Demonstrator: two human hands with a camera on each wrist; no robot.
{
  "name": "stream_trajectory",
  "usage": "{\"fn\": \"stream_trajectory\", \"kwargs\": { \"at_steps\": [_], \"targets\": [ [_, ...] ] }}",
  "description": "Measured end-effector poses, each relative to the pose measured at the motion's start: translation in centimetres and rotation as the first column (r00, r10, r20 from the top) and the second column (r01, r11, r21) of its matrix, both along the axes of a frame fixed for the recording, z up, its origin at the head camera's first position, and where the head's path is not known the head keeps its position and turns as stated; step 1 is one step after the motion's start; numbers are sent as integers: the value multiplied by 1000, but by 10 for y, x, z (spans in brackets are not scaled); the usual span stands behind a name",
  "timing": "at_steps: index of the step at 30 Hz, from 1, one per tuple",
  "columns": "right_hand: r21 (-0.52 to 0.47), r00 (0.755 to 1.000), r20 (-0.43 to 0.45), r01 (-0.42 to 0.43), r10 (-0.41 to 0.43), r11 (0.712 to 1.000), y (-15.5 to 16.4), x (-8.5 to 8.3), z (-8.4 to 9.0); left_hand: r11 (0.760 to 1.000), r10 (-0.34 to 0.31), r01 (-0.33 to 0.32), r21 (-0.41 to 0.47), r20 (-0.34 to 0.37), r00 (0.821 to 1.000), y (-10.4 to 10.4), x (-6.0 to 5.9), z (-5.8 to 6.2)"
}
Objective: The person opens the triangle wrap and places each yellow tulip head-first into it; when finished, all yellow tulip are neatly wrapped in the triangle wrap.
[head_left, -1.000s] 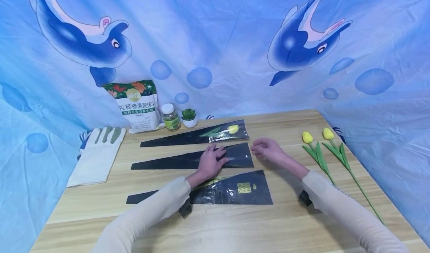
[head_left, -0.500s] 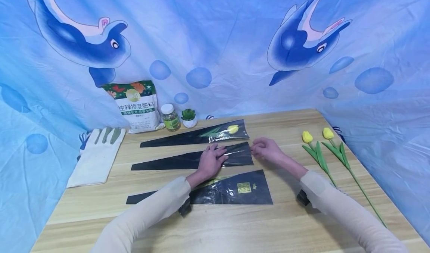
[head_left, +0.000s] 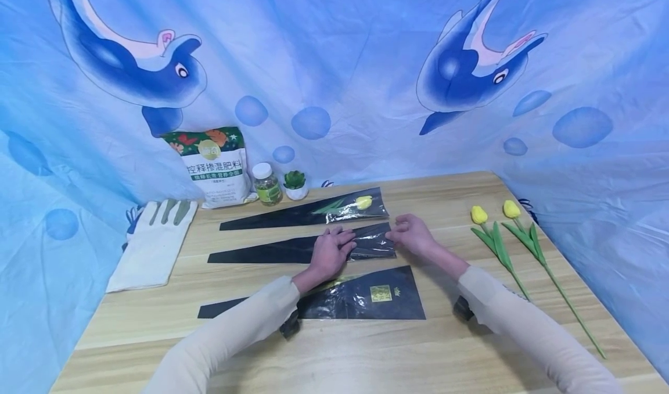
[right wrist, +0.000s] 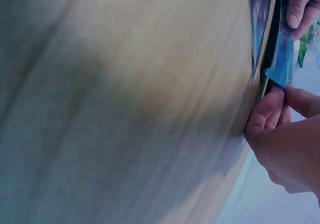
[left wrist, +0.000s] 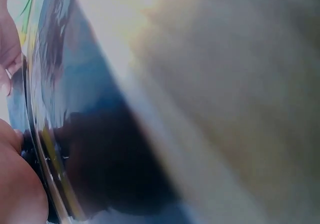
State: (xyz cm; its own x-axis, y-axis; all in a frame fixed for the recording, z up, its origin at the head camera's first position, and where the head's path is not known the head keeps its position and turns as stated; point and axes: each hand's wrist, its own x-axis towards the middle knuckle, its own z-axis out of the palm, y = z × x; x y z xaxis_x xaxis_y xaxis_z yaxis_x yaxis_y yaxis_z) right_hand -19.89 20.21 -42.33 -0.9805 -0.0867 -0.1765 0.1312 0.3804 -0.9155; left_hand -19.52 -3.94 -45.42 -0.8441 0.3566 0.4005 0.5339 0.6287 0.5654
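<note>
Hanging across my head view, a blue curtain (head_left: 334, 63) printed with dolphins backs the wood-grain counter (head_left: 345, 359). Largest of three tapering black wrappers is the near wrapper (head_left: 360, 304), marked with a gold square (head_left: 381, 293). Next I see the middle wrapper (head_left: 292, 249), lying between the other two with its wide end to the right. The far wrapper (head_left: 298, 212) holds a yellow tulip (head_left: 364, 202). Well to the right lie two loose tulips (head_left: 500, 247); at the far left I see a white glove (head_left: 151, 249), near an upright bag (head_left: 215, 170).

The left hand (head_left: 330, 253) rests on the middle wrapper, its fingers extended and touching the film from above. At the wide end is the right hand (head_left: 413, 236); from its wrist view I see thumb and fingers pinching the edge, with a blue-looking corner of the wrapper just past the fingertips. A short glossy stretch of film runs between the hands.

Smallest, a white-capped bottle (head_left: 266, 186) and a potted plant (head_left: 295, 186) stand side by side at the back.
</note>
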Motion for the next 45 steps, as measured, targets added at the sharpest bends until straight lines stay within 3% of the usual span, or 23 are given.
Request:
{"fn": "stream_trajectory", "kwargs": {
  "at_steps": [11,18,28,34,38,42,45],
  "targets": [
    [26,999,32,22,-23,999,2,-2,-2,990,51,-51,131,10,999,3,0,-2],
    [-115,995,103,24,-13,993,8,-3,-3,963,26,-30,268,18,999,2,-4,-1],
    [-227,991,132,24,7,974,14,-5,-5,931,15,-33,363,54,998,-1,-4,3],
    [-109,998,60,-31,38,994,10,-2,-1,922,5,-15,387,27,1000,-2,-6,4],
    [-20,998,-34,60,-61,998,6,1,5,938,6,-4,348,-3,1000,-1,-7,0],
    [2,958,-224,182,-177,983,-2,7,16,953,9,6,302,-47,999,2,-7,-1],
    [-24,951,-276,135,-136,991,-10,11,24,961,16,9,275,-88,996,4,-6,-1]
  ]
}}
